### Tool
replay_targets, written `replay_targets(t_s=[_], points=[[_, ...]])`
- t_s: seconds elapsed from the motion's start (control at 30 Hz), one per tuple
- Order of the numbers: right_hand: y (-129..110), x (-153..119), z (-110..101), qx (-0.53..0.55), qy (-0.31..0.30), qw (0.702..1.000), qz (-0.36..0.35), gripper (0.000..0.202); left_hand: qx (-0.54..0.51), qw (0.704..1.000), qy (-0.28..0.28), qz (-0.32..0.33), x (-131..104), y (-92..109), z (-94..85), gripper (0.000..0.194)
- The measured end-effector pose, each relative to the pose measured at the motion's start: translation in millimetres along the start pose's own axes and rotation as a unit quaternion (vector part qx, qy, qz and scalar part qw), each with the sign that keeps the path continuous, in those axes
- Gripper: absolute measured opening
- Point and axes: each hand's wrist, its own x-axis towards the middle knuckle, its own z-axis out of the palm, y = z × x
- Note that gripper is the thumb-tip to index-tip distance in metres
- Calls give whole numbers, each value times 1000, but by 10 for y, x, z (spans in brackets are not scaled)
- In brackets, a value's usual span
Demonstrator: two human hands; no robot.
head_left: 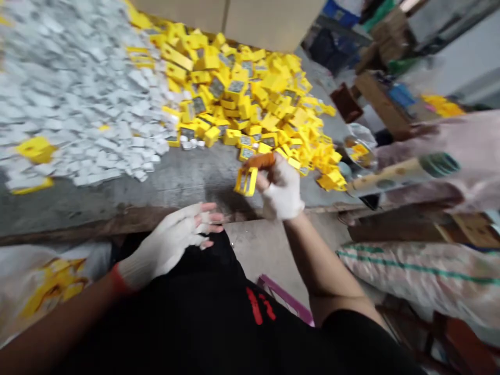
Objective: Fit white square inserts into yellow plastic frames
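Note:
My right hand [282, 186], in a white fingerless glove with orange covering on a finger, pinches a yellow plastic frame [246, 182] just above the table's front edge. The frame has slots through it. In front of my body, my left hand [177, 237] is stretched out, fingers apart, in a white glove with a red cuff; nothing is in it. Beyond my right hand lies a heap of yellow plastic housings [250, 99], some with grey patterned faces. A wide heap of small white plastic pieces [86, 99] spreads to the left, with a few yellow parts among them.
The grey table [187, 172] has a worn front edge. A cardboard box [269, 23] stands behind the yellow heap. On the right are a rolled patterned sheet [406, 172] and a large sack [422, 276]. A bag of yellow parts [58, 281] sits at lower left.

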Motion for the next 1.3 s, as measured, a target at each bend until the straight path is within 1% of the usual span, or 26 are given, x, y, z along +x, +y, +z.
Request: replay_targets(t_s=[0.03, 0.07, 0.1, 0.17, 0.2, 0.23, 0.3, 0.33, 0.4, 0.43, 0.5, 0.57, 0.63, 0.7, 0.77, 0.87, 0.93, 0.97, 1.07, 1.17, 1.23, 1.3], points=[[-197, -158, 212, 52, -21, 998, -43, 28, -10, 1000, 1, 7, -42, -6, -44, 42], [-359, -305, 378, 107, -21, 991, -81, 26, -21, 1000, -3, 14, -72, -6, -81, 41], [-480, -421, 497, 138, -22, 984, -112, 24, -31, 999, -3, 23, -97, 1, -115, 40], [-592, -510, 610, 149, -47, 975, -155, 19, -44, 998, 23, 42, -160, 29, -190, 40], [-589, -471, 626, 125, -70, 977, -159, 18, -47, 996, 48, 52, -205, 49, -235, 41], [-555, -379, 630, 91, -93, 980, -150, 20, -50, 994, 73, 61, -256, 72, -285, 42], [-429, -66, 658, 1, -121, 988, -100, 29, -55, 990, 106, 74, -365, 124, -391, 43], [-356, 128, 698, -50, -119, 989, -67, 34, -56, 989, 112, 76, -414, 151, -439, 44], [-233, 519, 842, -154, -124, 980, -24, 38, -50, 990, 115, 72, -487, 200, -514, 47], [-192, 691, 938, -194, -125, 973, -20, 40, -43, 990, 115, 68, -508, 220, -537, 48], [-152, 949, 1138, -247, -133, 959, -35, 39, -33, 990, 122, 67, -523, 250, -554, 50], [-146, 1087, 1290, -270, -144, 950, -58, 29, -40, 986, 141, 80, -507, 272, -542, 48], [-153, 1122, 1350, -281, -159, 944, -62, 18, -62, 980, 163, 98, -472, 289, -512, 43], [-178, 1059, 1304, -276, -163, 945, -58, 16, -87, 975, 173, 106, -430, 301, -472, 34], [-249, 892, 1166, -249, -155, 954, -68, 13, -110, 974, 171, 101, -386, 303, -434, 26], [-467, 476, 879, -179, -142, 966, -117, 16, -120, 975, 159, 99, -323, 272, -389, 19], [-644, 161, 727, -133, -141, 967, -167, 21, -115, 976, 145, 116, -288, 229, -362, 21], [-723, 16, 684, -120, -136, 966, -186, 21, -110, 976, 137, 126, -275, 204, -347, 24], [-866, -313, 697, -123, -96, 965, -209, 17, -90, 977, 119, 155, -266, 136, -286, 36], [-889, -488, 790, -148, -66, 962, -219, 16, -73, 977, 114, 164, -297, 90, -235, 37], [-876, -534, 815, -152, -72, 957, -237, 16, -79, 978, 121, 153, -324, 74, -238, 34], [-847, -496, 802, -127, -107, 950, -263, 18, -95, 976, 135, 142, -345, 68, -278, 33]])
